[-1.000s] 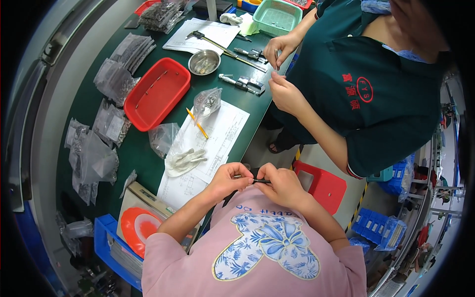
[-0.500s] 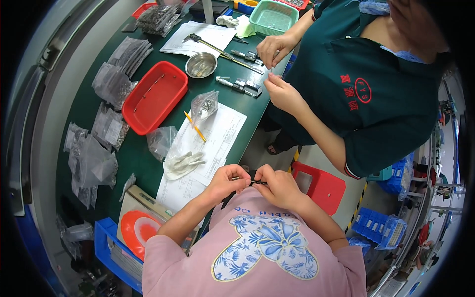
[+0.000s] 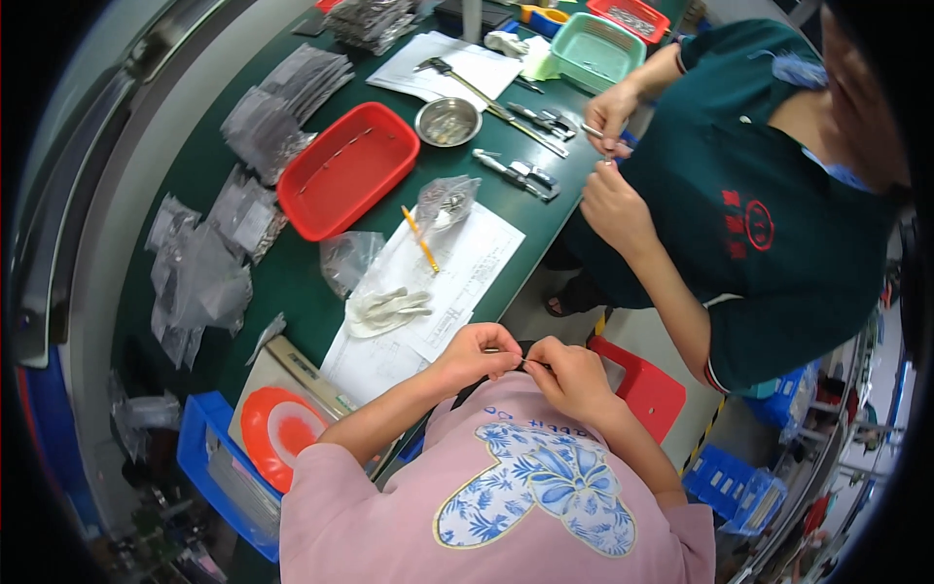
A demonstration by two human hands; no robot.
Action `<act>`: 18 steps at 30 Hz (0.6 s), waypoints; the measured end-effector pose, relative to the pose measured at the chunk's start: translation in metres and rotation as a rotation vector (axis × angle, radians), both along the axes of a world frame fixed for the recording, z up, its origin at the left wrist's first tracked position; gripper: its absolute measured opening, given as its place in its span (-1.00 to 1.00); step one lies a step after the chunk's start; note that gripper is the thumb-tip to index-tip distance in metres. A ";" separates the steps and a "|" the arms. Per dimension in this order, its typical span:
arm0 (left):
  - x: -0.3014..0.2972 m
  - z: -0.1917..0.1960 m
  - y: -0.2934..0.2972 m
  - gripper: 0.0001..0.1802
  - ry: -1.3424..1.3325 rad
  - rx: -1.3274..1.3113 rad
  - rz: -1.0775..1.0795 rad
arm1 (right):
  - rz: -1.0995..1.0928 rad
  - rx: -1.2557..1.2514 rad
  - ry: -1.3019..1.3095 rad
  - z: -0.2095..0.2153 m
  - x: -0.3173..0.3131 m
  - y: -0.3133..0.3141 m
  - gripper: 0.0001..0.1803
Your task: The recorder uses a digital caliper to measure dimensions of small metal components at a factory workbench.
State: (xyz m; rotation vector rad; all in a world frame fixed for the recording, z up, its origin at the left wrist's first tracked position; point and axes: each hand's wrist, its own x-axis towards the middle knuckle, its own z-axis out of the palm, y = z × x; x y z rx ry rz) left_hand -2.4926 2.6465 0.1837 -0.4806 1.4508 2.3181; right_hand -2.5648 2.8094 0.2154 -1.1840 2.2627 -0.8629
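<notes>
Just in front of my chest, both hands meet with fingertips pinched together. My left hand [image 3: 479,356] is closed on one end of a thin, small metal piece [image 3: 524,360]. The other end is at the pinched fingers of my right hand [image 3: 572,378]; most of the piece is hidden by the fingers. On the table beyond my left hand are a white glove [image 3: 387,312] and printed drawing sheets [image 3: 486,255]. A yellow pencil [image 3: 420,238] and a clear bag of small parts [image 3: 449,201] lie on the sheets.
A red tray [image 3: 336,222] and a metal bowl [image 3: 449,123] stand on the green table [image 3: 297,310]. Calipers [image 3: 491,105] and micrometers [image 3: 516,173] lie farther off. At right, a co-worker [image 3: 778,263] handles a small part beside a red stool [image 3: 644,394].
The view has swung, so the table's things sit farther right in it. My hands stay together; less of the dark thin piece shows at my right fingers. The co-worker's hands have shifted.
</notes>
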 end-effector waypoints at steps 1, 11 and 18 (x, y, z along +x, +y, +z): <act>0.001 -0.001 -0.001 -0.90 -0.003 -0.006 0.021 | -0.065 -0.018 -0.028 0.002 0.001 -0.001 -0.80; -0.016 -0.023 -0.060 -0.82 -0.078 0.605 0.263 | -0.080 0.072 -0.065 0.000 -0.006 -0.006 -0.84; -0.091 -0.063 -0.204 -0.82 -0.081 0.222 0.595 | -0.259 0.183 -0.141 -0.016 -0.009 0.000 -0.86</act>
